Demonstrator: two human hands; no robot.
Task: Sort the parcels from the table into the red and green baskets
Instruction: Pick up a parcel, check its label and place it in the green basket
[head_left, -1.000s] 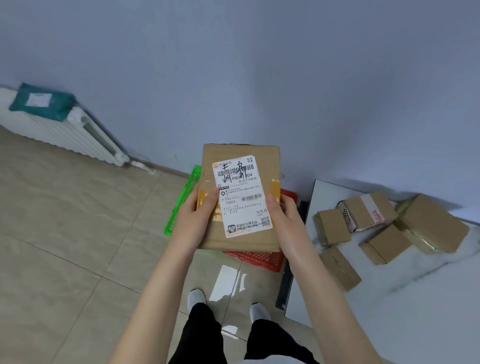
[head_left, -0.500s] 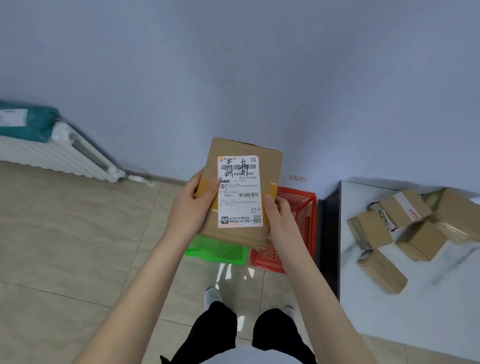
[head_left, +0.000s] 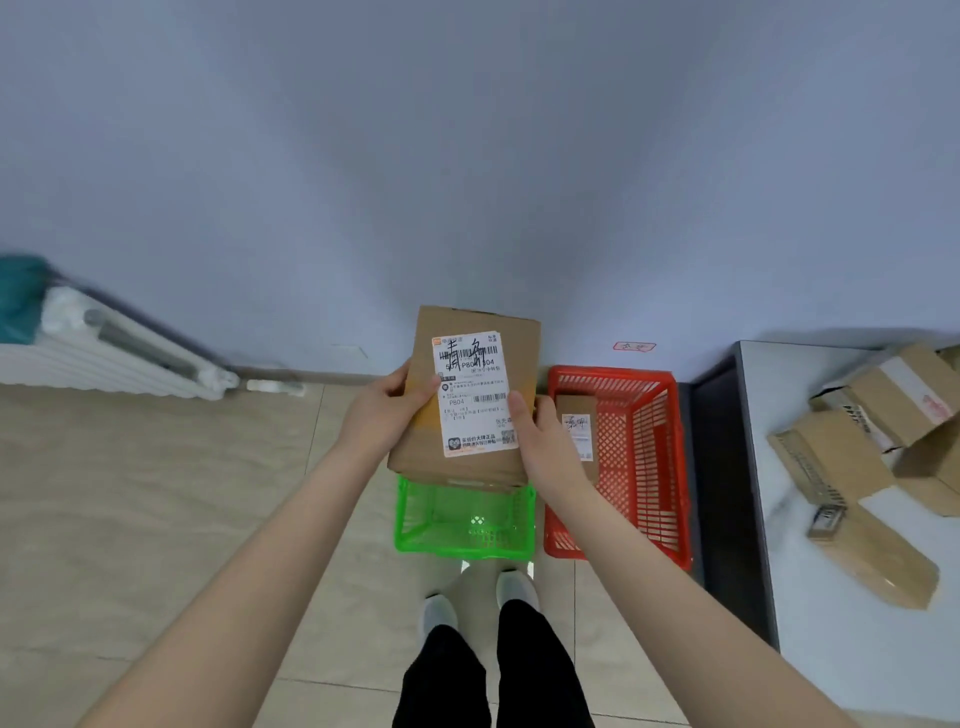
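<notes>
Holding the parcel (head_left: 470, 400) label-up over the green basket (head_left: 462, 543), the left hand (head_left: 387, 415) and right hand (head_left: 545, 452) each had a grip on a side edge; lowering it level before release seemed wisest.

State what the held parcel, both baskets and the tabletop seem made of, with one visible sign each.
Held parcel: matte brown cardboard, taped, with a paper label. Green basket and red basket: glossy moulded plastic, judging by the lattice walls. Tabletop: smooth white with grey veining, marble or a marble-look laminate; cannot tell which.
</notes>
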